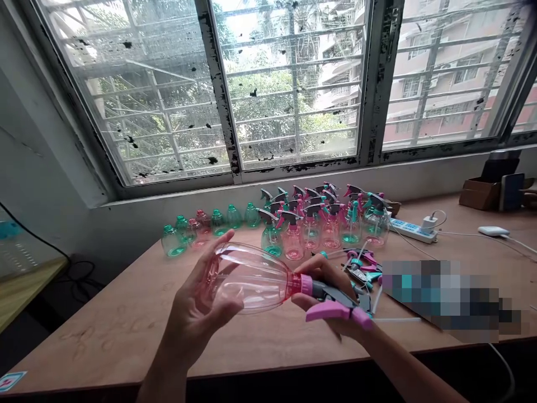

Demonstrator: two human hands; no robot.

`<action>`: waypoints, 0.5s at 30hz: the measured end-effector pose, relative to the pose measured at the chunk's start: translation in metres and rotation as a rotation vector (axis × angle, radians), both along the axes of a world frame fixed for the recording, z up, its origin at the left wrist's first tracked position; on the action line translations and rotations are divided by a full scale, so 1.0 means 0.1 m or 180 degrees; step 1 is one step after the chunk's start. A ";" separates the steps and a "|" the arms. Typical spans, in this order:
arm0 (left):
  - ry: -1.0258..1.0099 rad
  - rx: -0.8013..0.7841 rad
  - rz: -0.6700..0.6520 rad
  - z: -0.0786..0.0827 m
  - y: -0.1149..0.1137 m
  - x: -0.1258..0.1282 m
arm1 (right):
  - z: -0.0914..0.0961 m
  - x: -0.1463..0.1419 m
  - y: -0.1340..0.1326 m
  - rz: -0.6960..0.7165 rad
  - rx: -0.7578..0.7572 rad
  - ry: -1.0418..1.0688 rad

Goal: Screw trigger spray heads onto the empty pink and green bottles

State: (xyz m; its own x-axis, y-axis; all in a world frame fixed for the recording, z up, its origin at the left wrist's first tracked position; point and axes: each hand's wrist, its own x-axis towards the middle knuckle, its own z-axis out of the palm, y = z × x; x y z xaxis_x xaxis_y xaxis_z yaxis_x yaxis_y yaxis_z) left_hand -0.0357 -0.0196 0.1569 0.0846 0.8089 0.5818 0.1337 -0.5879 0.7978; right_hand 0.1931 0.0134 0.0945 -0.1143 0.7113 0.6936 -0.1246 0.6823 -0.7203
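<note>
My left hand (200, 302) wraps around the body of a clear pink spray bottle (251, 277) that lies sideways in the air above the wooden table (126, 324). My right hand (331, 302) grips the pink and grey trigger head (331, 302) at the bottle's neck, fingers closed around it. Behind the bottle stand several finished spray bottles (323, 224) with trigger heads, pink and teal. To their left stand several headless bottles (201, 226). Loose trigger heads (361, 266) lie just right of my right hand.
A white power strip (413, 229) with a plugged charger lies at the back right, cables trailing across the table. A cardboard box (482, 193) sits in the far right corner. A barred window (289, 84) runs along the back wall. A blurred patch covers part of the table's right side.
</note>
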 end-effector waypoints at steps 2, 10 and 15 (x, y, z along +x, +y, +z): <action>0.0146 0.0291 -0.0056 -0.01 -0.03 0.02 | 0.03 -0.02 0.01 0.0251 -0.0353 0.0275; 0.0296 -0.0101 -0.0259 -0.07 -0.02 -0.06 | 0.01 0.02 -0.02 0.0068 -0.0098 0.0142; 0.0679 0.0218 -0.0289 -0.04 -0.02 -0.07 | 0.00 0.03 0.08 0.0710 -0.0619 0.0491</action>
